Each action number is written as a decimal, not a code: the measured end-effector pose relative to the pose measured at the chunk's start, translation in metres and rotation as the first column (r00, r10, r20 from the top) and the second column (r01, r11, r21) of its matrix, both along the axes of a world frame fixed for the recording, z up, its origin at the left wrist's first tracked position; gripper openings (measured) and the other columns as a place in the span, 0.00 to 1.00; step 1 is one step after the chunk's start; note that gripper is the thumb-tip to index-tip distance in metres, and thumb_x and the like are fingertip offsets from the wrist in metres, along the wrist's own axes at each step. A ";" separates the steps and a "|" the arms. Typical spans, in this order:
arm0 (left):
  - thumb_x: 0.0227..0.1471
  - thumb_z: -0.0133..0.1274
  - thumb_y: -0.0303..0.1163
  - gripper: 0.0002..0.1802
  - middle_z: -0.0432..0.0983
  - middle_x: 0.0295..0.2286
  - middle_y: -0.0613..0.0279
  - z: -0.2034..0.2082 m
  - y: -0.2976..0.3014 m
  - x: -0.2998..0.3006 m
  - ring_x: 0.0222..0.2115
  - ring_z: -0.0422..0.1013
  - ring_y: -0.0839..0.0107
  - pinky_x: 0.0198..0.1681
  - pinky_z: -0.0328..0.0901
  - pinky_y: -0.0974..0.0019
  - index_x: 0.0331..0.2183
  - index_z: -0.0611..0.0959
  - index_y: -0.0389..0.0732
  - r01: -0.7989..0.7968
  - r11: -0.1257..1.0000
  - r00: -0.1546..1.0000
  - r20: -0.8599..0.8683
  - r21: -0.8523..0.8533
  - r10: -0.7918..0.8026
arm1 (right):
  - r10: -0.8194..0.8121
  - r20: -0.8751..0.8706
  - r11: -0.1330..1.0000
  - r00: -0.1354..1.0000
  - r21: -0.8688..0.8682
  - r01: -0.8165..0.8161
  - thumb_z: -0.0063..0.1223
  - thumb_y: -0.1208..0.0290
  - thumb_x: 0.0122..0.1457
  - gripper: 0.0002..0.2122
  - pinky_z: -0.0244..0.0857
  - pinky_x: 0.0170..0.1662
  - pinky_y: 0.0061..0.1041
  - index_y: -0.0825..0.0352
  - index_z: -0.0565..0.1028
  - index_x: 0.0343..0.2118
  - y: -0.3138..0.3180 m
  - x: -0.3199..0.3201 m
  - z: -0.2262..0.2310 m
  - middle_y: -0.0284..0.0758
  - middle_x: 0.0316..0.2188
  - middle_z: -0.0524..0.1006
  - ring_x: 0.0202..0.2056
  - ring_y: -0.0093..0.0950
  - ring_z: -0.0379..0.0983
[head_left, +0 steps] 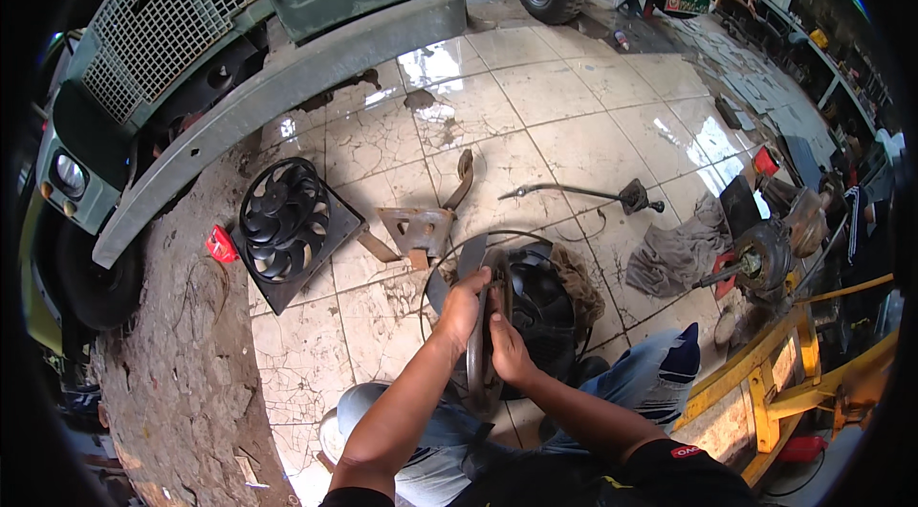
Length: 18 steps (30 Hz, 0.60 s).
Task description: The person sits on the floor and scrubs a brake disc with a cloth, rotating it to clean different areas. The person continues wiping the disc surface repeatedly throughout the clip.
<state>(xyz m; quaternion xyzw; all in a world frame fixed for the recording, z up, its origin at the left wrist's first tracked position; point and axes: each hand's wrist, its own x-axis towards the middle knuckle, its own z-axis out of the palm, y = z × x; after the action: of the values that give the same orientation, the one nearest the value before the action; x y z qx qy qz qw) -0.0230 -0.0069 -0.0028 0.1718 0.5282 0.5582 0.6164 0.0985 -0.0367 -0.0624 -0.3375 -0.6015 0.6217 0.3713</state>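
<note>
Between my knees I hold a round, dark grey part with a rim (475, 368), tilted up and seen nearly edge-on; its exact kind does not show. My left hand (462, 308) is closed on its left side, near the upper end. Against the other side presses my right hand (511, 352), fingers partly hidden behind the rim. Just beyond lies a black plastic fan (542, 289) with a thin hoop around it and a brown rag (577, 292) at its right. A flat grey blade-like piece (472, 255) shows above my left hand.
A second black fan in a square frame (301, 268) lies left, near a rusty bracket (416, 228). A rod with a joint (574, 189) rests farther off. Right are a grey cloth (674, 253), a gearbox-like part (765, 253) and a yellow stand (760, 402). A green vehicle's bumper (287, 91) spans the left.
</note>
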 end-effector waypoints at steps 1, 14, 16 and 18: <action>0.60 0.44 0.39 0.18 0.75 0.36 0.60 -0.005 0.001 -0.002 0.36 0.71 0.69 0.46 0.65 0.66 0.44 0.76 0.36 0.002 1.000 1.000 0.026 -0.017 -0.001 | -0.012 0.046 1.000 0.999 -0.003 0.012 0.23 0.57 0.71 0.28 0.31 0.68 0.28 0.77 0.48 0.64 0.005 -0.002 0.002 0.48 0.67 0.46 0.69 0.35 0.37; 0.59 0.46 0.41 0.19 0.75 0.38 0.59 0.000 0.000 0.000 0.40 0.68 0.70 0.47 0.61 0.68 0.43 0.79 0.35 0.055 0.998 0.998 -0.006 -0.011 -0.055 | -0.215 -0.068 0.966 0.974 -0.161 0.202 0.30 0.58 0.71 0.22 0.54 0.58 0.26 0.70 0.64 0.57 0.016 -0.007 0.007 0.40 0.53 0.69 0.54 0.28 0.63; 0.59 0.46 0.41 0.19 0.75 0.38 0.60 0.013 -0.003 0.002 0.39 0.68 0.71 0.46 0.62 0.68 0.43 0.79 0.36 0.060 0.997 0.998 -0.024 -0.047 -0.062 | -0.177 -0.129 0.974 0.976 -0.165 0.155 0.29 0.59 0.71 0.22 0.52 0.61 0.26 0.71 0.62 0.59 0.004 0.001 0.005 0.41 0.56 0.67 0.58 0.29 0.61; 0.59 0.46 0.41 0.19 0.75 0.37 0.61 0.029 -0.006 0.002 0.37 0.69 0.72 0.45 0.62 0.68 0.43 0.79 0.36 0.081 0.989 0.997 0.030 -0.121 -0.077 | -0.064 -0.121 0.998 0.991 -0.028 0.061 0.25 0.61 0.71 0.24 0.43 0.65 0.25 0.73 0.55 0.63 -0.011 0.007 0.006 0.43 0.63 0.58 0.65 0.30 0.51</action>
<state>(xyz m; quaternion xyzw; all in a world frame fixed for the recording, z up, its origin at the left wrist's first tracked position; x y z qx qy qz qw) -0.0209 -0.0132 0.0260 0.1475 0.5463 0.5022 0.6539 0.1058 -0.0477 -0.0568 -0.3222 -0.5593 0.6363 0.4226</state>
